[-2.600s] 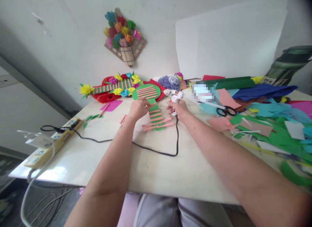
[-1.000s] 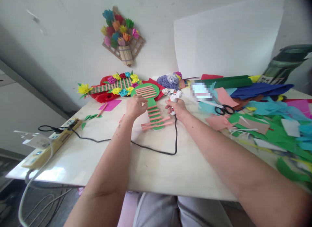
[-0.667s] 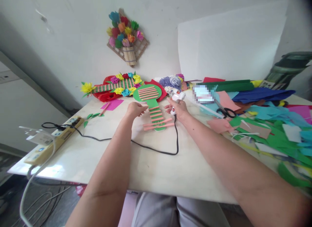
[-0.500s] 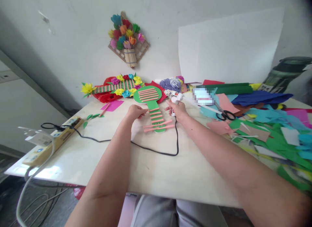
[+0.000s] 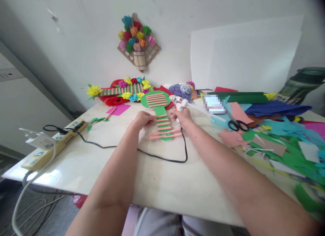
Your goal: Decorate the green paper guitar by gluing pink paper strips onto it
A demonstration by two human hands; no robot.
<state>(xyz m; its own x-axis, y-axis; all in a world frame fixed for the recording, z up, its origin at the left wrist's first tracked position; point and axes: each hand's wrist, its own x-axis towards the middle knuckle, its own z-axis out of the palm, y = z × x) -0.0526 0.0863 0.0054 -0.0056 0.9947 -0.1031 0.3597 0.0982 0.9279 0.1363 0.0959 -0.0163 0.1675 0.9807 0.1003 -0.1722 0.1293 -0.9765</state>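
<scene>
A green guitar-shaped cutout [image 5: 159, 111] lies on the table with several pink paper sticks [image 5: 156, 100] across its round end and narrow neck. At the neck's left edge, the thumb and fingers of my left hand [image 5: 144, 120] are pinched at the end of the uppermost pink paper stick [image 5: 161, 116] there. My right hand [image 5: 185, 117] is closed around a white glue gun [image 5: 180, 105], just right of the neck, its nozzle pointing up and left. Two longer pink sticks [image 5: 166, 134] cross the neck's near end, jutting past both edges.
A black cord [image 5: 162, 158] loops across the table to a power strip [image 5: 57, 144] at left. Behind stands a flower-decked paper guitar [image 5: 122, 90]. Purple yarn [image 5: 180, 91], a phone [image 5: 214, 104], scissors [image 5: 238, 125], and paper scraps [image 5: 274, 144] spread over the right side.
The whole view has shifted slightly, so things sit a little further right. My left hand stays at the neck's left edge; my right hand keeps the glue gun close beside it.
</scene>
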